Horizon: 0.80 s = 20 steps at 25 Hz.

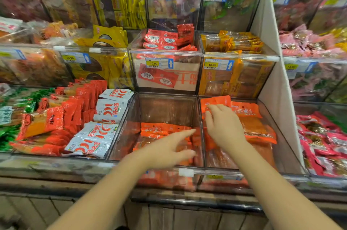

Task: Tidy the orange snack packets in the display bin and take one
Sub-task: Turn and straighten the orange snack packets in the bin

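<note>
Where the orange packet [216,102] is propped at the back of the display bin [285,147], long axis crosswise, it is touched by the bent fingertips of the right hand [223,126]; whether it is gripped cannot be told. The left hand [169,147] is held spread and empty.

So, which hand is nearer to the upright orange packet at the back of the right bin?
Right. The right hand touches the upright orange packet; the left hand is over the neighbouring bin, to the packet's left.

Two hands: left hand [170,148], right hand [224,126]. Two orange-packet bins [167,109]. Four white chili packets [110,110].
</note>
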Each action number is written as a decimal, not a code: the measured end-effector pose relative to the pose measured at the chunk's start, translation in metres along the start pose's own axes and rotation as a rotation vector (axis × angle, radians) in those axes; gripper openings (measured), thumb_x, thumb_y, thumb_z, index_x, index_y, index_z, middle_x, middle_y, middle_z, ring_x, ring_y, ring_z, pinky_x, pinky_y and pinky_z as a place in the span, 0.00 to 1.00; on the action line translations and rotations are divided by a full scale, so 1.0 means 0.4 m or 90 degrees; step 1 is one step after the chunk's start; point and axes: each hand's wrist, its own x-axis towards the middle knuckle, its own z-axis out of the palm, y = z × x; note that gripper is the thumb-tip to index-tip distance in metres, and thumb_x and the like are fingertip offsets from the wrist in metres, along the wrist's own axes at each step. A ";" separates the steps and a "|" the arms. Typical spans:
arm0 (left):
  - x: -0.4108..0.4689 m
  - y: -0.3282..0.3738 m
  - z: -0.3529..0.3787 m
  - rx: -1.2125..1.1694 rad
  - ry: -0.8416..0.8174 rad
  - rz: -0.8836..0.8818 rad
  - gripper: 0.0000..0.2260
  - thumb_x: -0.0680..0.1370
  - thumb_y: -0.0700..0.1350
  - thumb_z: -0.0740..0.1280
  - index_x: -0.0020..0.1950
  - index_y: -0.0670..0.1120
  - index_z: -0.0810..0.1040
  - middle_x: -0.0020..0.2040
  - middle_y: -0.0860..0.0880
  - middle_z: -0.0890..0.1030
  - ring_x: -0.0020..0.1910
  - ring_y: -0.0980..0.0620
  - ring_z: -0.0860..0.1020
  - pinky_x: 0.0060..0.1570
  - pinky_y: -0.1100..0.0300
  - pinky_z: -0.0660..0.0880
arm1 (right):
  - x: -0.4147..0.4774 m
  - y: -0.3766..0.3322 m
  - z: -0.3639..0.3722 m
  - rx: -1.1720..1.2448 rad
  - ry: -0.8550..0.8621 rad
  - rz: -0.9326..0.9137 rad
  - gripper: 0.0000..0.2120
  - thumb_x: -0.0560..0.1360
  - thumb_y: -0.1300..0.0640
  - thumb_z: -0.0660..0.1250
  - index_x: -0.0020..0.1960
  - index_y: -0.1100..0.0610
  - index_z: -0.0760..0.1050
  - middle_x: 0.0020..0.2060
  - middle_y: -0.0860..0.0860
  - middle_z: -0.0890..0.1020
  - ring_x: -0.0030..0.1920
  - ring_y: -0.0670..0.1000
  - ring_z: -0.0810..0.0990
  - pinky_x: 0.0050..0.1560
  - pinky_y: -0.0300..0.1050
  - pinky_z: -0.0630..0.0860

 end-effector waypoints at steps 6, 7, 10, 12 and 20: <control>-0.031 -0.123 -0.087 0.320 -0.023 -0.362 0.25 0.81 0.55 0.65 0.72 0.40 0.70 0.70 0.38 0.75 0.67 0.39 0.75 0.64 0.51 0.72 | -0.106 -0.148 0.043 0.091 -0.120 -0.022 0.32 0.85 0.44 0.53 0.82 0.60 0.52 0.82 0.59 0.50 0.82 0.57 0.48 0.81 0.49 0.47; -0.018 -0.122 -0.090 0.343 -0.053 -0.381 0.27 0.81 0.55 0.66 0.73 0.39 0.70 0.70 0.38 0.75 0.67 0.39 0.75 0.64 0.51 0.73 | -0.110 -0.154 0.044 0.036 -0.124 -0.030 0.32 0.85 0.44 0.52 0.82 0.61 0.51 0.82 0.60 0.47 0.82 0.57 0.47 0.81 0.49 0.45; 0.028 -0.137 -0.082 0.391 -0.153 -0.424 0.27 0.81 0.58 0.65 0.74 0.42 0.72 0.71 0.42 0.75 0.68 0.41 0.75 0.66 0.50 0.73 | -0.109 -0.159 0.048 -0.065 -0.144 -0.049 0.33 0.85 0.43 0.52 0.82 0.61 0.51 0.82 0.62 0.43 0.82 0.59 0.44 0.81 0.51 0.43; 0.046 -0.142 -0.069 0.424 -0.196 -0.466 0.28 0.81 0.60 0.64 0.75 0.46 0.70 0.72 0.46 0.75 0.69 0.43 0.75 0.67 0.50 0.72 | -0.110 -0.164 0.048 -0.082 -0.147 -0.057 0.32 0.85 0.44 0.53 0.82 0.61 0.53 0.82 0.62 0.42 0.82 0.59 0.43 0.81 0.51 0.43; 0.056 -0.158 -0.053 0.325 -0.110 -0.530 0.42 0.77 0.56 0.73 0.79 0.38 0.55 0.72 0.45 0.74 0.68 0.43 0.77 0.63 0.51 0.74 | -0.107 -0.163 0.062 -0.074 -0.143 -0.048 0.30 0.84 0.43 0.54 0.81 0.57 0.57 0.82 0.59 0.45 0.83 0.58 0.44 0.82 0.52 0.45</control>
